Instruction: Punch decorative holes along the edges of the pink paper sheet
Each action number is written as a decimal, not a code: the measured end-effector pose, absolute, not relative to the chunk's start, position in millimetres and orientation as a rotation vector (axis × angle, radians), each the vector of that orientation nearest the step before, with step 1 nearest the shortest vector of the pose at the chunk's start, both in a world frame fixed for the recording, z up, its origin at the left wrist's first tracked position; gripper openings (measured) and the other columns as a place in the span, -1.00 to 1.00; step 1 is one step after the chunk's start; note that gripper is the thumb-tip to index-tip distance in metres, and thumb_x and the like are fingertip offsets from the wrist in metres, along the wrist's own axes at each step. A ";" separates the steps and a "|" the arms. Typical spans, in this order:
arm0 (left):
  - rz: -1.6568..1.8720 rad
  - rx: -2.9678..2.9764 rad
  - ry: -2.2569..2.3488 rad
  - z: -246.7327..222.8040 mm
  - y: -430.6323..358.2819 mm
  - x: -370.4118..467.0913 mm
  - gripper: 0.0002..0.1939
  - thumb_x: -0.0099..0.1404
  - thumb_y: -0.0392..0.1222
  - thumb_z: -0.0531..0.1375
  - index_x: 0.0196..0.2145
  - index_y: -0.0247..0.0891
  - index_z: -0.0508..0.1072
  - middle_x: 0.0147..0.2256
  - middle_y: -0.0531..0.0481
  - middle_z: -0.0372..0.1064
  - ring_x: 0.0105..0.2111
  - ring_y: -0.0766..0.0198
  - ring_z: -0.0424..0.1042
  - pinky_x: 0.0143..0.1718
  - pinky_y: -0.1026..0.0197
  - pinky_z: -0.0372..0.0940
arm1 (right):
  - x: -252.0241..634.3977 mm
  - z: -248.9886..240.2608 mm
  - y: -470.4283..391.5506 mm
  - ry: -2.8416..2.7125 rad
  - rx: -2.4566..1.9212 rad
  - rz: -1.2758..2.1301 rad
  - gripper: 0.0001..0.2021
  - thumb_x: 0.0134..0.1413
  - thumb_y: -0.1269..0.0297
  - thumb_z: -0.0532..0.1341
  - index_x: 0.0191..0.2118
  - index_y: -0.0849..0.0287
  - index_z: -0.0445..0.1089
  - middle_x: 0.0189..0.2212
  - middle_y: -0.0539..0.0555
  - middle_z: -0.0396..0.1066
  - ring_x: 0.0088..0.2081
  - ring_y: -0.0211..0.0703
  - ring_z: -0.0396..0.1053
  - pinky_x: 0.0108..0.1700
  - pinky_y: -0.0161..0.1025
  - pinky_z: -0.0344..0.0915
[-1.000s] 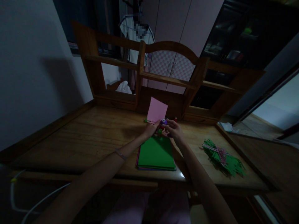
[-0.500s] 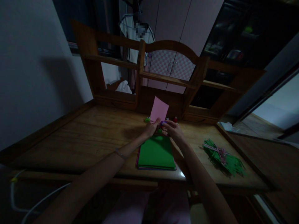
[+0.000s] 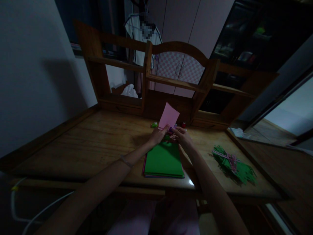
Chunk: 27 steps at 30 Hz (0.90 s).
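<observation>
Above the desk, a pink sheet of paper [image 3: 169,114] is tilted upright, pinched at its lower edge by my left hand [image 3: 157,135]. A row of small cut-out marks runs along that edge. My right hand [image 3: 183,136] is closed around a small purple paper punch [image 3: 171,129], which sits at the paper's lower right edge. Fingers hide part of the punch. Just below both hands lies a stack of coloured paper with a green sheet [image 3: 163,160] on top. Small pink and green pieces are partly visible under my fingers.
A small green punch-like item [image 3: 154,125] and a red one [image 3: 183,124] stand behind my hands. To the right lies a pile of cut green and pink paper strips [image 3: 233,164]. A wooden shelf unit [image 3: 171,83] rises along the desk's back edge.
The pink paper has shifted slightly right and tilted more to the right. The purple punch has turned a little at the paper's edge. Both hands keep their hold.
</observation>
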<state>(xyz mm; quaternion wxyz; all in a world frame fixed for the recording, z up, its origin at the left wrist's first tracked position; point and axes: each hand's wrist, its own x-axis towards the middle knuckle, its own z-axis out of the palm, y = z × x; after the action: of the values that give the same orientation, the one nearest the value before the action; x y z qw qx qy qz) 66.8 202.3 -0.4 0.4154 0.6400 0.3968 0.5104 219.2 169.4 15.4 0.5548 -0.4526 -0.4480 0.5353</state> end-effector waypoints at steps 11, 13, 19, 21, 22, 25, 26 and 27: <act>1.290 1.638 1.042 1.7 198.8 66.6 -0.45 0.29 0.22 0.02 -0.08 -0.29 0.48 -0.07 -0.15 0.47 -0.01 0.13 0.41 0.09 0.14 0.21 | 219.4 12.8 170.4 -1.071 -1.026 1.282 -0.61 -0.26 0.10 0.44 -0.24 0.11 0.44 -0.35 0.00 0.49 -0.48 -0.28 0.43 -0.41 -0.31 0.38; 1.296 1.628 1.040 2.2 198.2 66.0 -0.44 0.28 0.23 0.02 -0.06 -0.29 0.47 -0.05 -0.15 0.45 0.00 0.13 0.40 0.10 0.13 0.19 | 217.6 14.1 168.9 -1.059 -1.019 1.281 -0.61 -0.27 0.11 0.44 -0.25 0.11 0.44 -0.34 0.00 0.49 -0.45 -0.26 0.44 -0.40 -0.30 0.39; 1.283 1.560 1.003 3.2 196.9 64.4 -0.42 0.28 0.22 0.03 0.01 -0.30 0.43 -0.01 -0.16 0.43 0.01 0.11 0.39 0.10 0.11 0.20 | 211.0 19.3 163.5 -1.015 -0.946 1.328 -0.62 -0.26 0.15 0.45 -0.25 0.13 0.43 -0.33 0.03 0.49 -0.40 -0.21 0.46 -0.40 -0.30 0.38; 1.280 1.545 1.001 3.9 196.5 64.2 -0.42 0.27 0.22 0.04 0.01 -0.30 0.43 -0.01 -0.16 0.43 0.01 0.10 0.39 0.09 0.11 0.21 | 210.5 19.5 163.0 -0.999 -0.951 1.337 -0.61 -0.27 0.14 0.45 -0.25 0.13 0.43 -0.34 0.03 0.50 -0.39 -0.20 0.47 -0.39 -0.30 0.38; 1.286 1.540 0.999 4.3 196.5 64.2 -0.42 0.27 0.21 0.05 0.01 -0.30 0.43 -0.01 -0.16 0.43 0.01 0.10 0.39 0.09 0.11 0.21 | 210.7 19.1 163.1 -0.995 -0.951 1.341 -0.61 -0.27 0.14 0.45 -0.25 0.13 0.43 -0.34 0.03 0.50 -0.39 -0.19 0.47 -0.39 -0.29 0.38; 1.300 1.530 0.961 4.4 197.0 64.8 -0.42 0.26 0.20 0.07 0.01 -0.32 0.43 -0.01 -0.17 0.43 0.02 0.11 0.39 0.09 0.11 0.21 | 212.0 16.9 164.5 -1.001 -0.946 1.333 -0.61 -0.24 0.15 0.45 -0.23 0.13 0.43 -0.33 0.03 0.50 -0.38 -0.20 0.48 -0.38 -0.31 0.39; 1.300 1.524 0.944 4.1 197.4 65.3 -0.42 0.26 0.20 0.07 0.01 -0.32 0.43 -0.01 -0.18 0.43 0.02 0.12 0.39 0.10 0.11 0.21 | 212.4 16.2 165.1 -1.005 -0.946 1.330 -0.61 -0.24 0.15 0.45 -0.23 0.13 0.43 -0.32 0.04 0.51 -0.38 -0.20 0.49 -0.37 -0.31 0.39; 1.302 1.514 0.932 3.8 197.9 65.8 -0.43 0.27 0.19 0.07 0.01 -0.32 0.43 -0.02 -0.18 0.43 0.01 0.12 0.40 0.09 0.10 0.22 | 212.6 15.7 165.7 -1.006 -0.945 1.329 -0.61 -0.24 0.15 0.45 -0.23 0.13 0.43 -0.32 0.04 0.51 -0.37 -0.19 0.49 -0.37 -0.31 0.39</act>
<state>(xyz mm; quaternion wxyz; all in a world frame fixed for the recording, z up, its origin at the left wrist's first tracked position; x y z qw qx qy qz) 65.8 197.9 3.8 0.4521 0.6129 0.3772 0.5269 212.6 165.7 15.7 0.5749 -0.4036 -0.4295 0.5675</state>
